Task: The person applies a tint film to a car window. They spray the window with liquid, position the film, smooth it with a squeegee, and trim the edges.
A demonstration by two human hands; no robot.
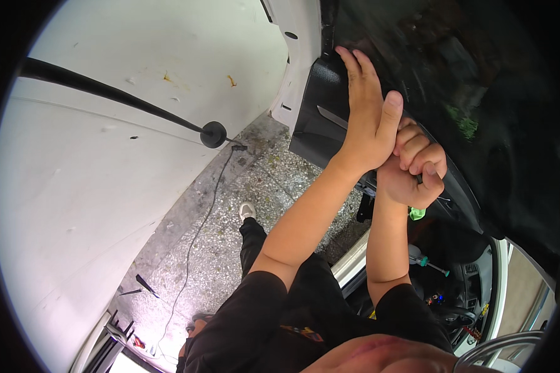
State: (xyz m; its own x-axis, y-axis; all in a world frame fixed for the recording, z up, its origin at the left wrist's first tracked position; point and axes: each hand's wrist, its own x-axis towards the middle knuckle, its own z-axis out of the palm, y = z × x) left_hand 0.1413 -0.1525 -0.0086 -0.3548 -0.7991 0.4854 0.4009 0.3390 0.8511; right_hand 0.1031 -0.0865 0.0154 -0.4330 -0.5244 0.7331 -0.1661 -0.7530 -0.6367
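Observation:
My left hand [368,121] is stretched upward with its fingers straight and together and the thumb apart. Its fingertips rest at the edge of a glossy dark sheet-like surface [442,68], which looks like car window glass and mirrors a green patch. Just below and to the right, my right hand [415,165] is curled into a fist beside the left wrist. Whether the fist holds anything small is hidden by its fingers. Behind the left hand is a dark grey door trim panel [320,115] in a white frame [295,62].
A white wall [106,155] with a black pole [118,96] lies left. A thin cable [208,217] crosses the speckled floor [211,261]. Lower right, the car interior shows a steering wheel [457,317] and a teal-handled tool [426,261]. Another person's shoe [247,210] stands on the floor.

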